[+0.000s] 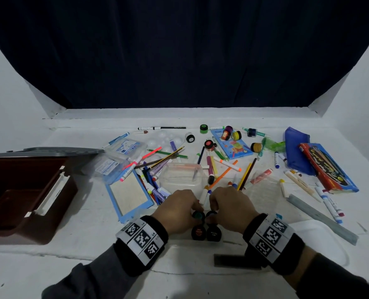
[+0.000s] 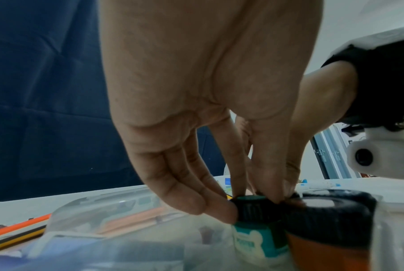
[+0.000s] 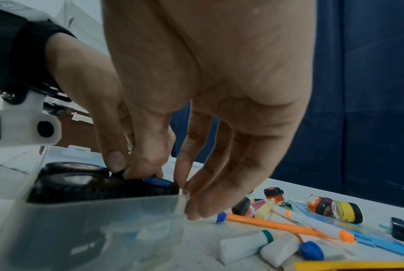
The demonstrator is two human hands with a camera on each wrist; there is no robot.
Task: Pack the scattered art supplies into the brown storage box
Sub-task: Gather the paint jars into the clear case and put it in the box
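1. Brown plastic forms the storage box (image 1: pixel 28 195), which is seen open at the left edge of the tabletop (image 1: pixel 75 238), its grey lid (image 1: pixel 50 151) lying behind it; nothing can be made out inside it from the head view.
2. Four small paint jars are gathered in a clear plastic tray (image 3: pixel 85 220) just in front of the person, well apart from the box.
3. A teal paint jar (image 2: pixel 254 231) is pinched at its black cap by the left hand (image 1: pixel 177 210), thumb and fingertips curled round it.
4. A blue-topped jar (image 3: pixel 158 183) beside it is pinched the same way by the right hand (image 1: pixel 229 206); both grips are closed on the caps, not spread.
5. An orange jar (image 2: pixel 328 242) stands touching the teal one in the tray.
6. Most supplies are judged still unpacked: markers (image 1: pixel 224 164), pencils (image 1: pixel 166 157), a blue pencil pouch (image 1: pixel 295 147), a crayon box (image 1: pixel 231 145), loose paint jars (image 1: pixel 235 134) and a steel ruler (image 1: pixel 321 219) lie scattered across the tabletop.
7. Progress is therefore judged early; sorting of jars into the tray appears to be in hand, and transfer to the box is not yet done.
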